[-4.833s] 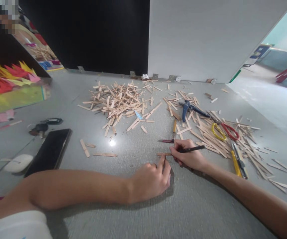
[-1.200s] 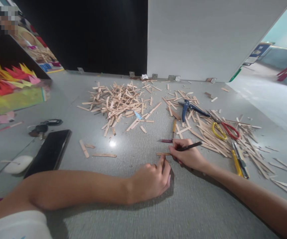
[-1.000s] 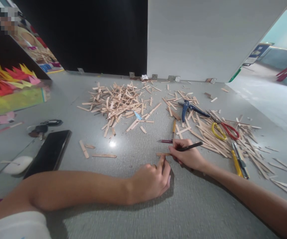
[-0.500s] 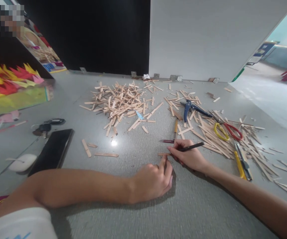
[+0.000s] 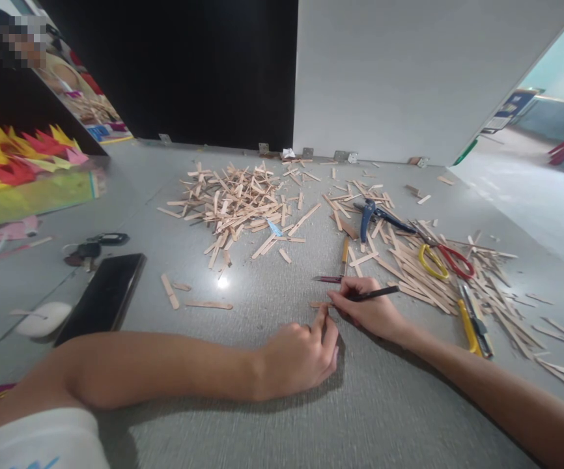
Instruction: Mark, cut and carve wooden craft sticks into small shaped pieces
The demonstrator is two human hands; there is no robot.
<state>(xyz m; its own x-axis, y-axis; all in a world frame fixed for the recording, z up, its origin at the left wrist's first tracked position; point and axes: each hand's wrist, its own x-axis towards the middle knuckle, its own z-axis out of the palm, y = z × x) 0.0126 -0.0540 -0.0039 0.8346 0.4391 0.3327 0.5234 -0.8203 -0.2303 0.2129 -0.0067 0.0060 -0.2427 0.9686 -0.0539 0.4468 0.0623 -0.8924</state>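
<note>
My right hand is closed in a writing grip around a slim black pen, its rear end pointing right. The pen's tip is hidden by my fingers. Under the fingertips of my left hand lies a short piece of popsicle stick, pinned flat to the grey surface; the other left fingers are curled in. Just beyond my right hand are a dark red pen and a thin yellow-handled tool. Another popsicle stick lies off to the left.
A heap of popsicle sticks lies ahead. To the right are blue-handled pliers, red-and-yellow scissors and a yellow utility knife among more sticks. A black phone, keys and a white earbud case sit left. A person is beyond.
Both hands stay at the same short stick. My right hand and the pen have shifted very slightly; the view has turned a little.
</note>
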